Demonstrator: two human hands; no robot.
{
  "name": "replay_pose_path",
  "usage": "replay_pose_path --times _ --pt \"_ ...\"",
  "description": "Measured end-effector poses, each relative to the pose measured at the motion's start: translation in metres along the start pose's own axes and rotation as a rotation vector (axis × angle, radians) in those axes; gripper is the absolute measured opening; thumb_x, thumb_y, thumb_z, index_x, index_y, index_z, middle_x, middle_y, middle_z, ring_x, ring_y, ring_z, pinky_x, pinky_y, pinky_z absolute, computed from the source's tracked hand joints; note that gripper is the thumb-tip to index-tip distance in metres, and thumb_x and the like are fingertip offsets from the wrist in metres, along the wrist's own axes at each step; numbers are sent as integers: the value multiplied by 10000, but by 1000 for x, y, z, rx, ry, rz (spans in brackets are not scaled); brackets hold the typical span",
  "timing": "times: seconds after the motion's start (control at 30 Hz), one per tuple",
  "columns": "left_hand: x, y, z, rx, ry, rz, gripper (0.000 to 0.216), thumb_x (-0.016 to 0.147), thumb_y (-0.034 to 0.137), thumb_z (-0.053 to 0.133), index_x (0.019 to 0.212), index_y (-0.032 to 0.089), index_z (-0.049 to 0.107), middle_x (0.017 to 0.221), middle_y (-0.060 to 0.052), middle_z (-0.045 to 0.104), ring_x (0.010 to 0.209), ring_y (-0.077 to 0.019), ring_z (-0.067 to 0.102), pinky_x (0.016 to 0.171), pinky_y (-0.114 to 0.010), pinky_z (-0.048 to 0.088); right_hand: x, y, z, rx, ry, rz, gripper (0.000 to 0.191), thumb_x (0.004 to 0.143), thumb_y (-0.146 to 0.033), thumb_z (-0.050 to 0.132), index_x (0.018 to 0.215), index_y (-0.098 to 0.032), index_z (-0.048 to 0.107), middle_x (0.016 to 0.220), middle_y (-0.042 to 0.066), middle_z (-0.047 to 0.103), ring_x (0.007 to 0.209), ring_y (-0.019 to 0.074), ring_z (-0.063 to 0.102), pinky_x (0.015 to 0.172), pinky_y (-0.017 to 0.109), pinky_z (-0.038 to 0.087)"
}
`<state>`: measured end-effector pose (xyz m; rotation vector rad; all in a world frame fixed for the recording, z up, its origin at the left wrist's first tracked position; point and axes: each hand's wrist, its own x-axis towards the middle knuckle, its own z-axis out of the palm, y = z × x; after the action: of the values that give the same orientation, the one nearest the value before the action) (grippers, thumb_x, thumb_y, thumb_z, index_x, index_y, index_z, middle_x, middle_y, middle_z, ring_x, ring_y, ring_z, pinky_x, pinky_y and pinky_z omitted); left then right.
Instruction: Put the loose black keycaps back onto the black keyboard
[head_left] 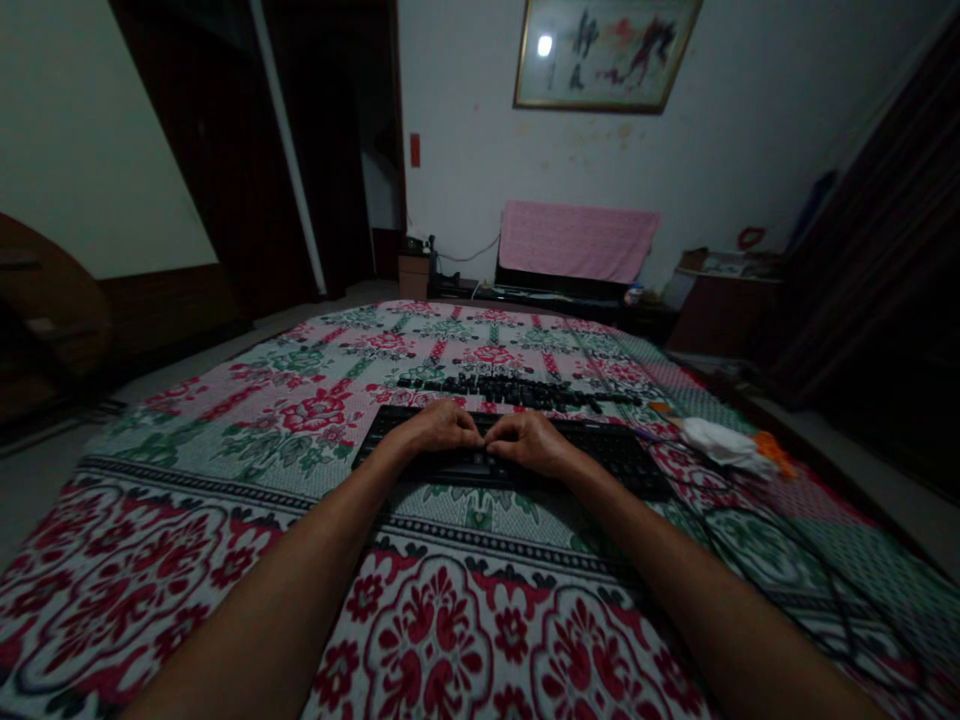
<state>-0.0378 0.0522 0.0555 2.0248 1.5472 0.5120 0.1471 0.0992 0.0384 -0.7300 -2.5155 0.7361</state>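
Note:
A black computer keyboard [626, 458] lies lengthwise across the patterned bedspread in front of me. Over its middle, my left hand [448, 427] is closed, thumb and fingers pinched together. My right hand [534, 441] comes in from the other side in a similar pinch, and its fingertips nearly meet those of the left. Whatever sits between the fingertips is too small and dark to make out. Just beyond the keyboard, many small black loose keycaps [525, 388] are spread in a long uneven row. Both hands hide part of the keyboard's keys.
The floral bedspread [480, 610] covers the bed. To the right lie a crumpled white tissue or cloth [720, 441], an orange item [774, 453] and a looping dark cable [844, 590]. Against the far wall, a pink cloth [577, 240] hangs over something dark.

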Motion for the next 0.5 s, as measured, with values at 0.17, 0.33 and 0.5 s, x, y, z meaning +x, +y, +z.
replay_pose_path --times 0.17,0.33,0.5 --pt "1 2 2 18 24 -14 330 612 395 542 752 132 684 565 15 566 538 -91 451 465 -172 305 -1 -1 1 55 3 8 177 666 -197 555 819 -162 636 750 2 649 676 113 578 614 199 411" --pt "5 0 6 -6 39 -65 321 586 373 553 744 126 684 570 14 579 550 -98 467 477 -174 319 0 -2 2 83 -1 37 143 652 -194 561 767 -149 634 691 -2 640 613 100 562 565 186 400" --pt "6 3 7 -23 50 -81 290 568 319 559 749 133 688 593 12 605 570 -101 490 506 -175 345 2 -2 2 84 12 85 123 628 -212 593 711 -141 649 649 3 638 566 93 545 521 176 387"
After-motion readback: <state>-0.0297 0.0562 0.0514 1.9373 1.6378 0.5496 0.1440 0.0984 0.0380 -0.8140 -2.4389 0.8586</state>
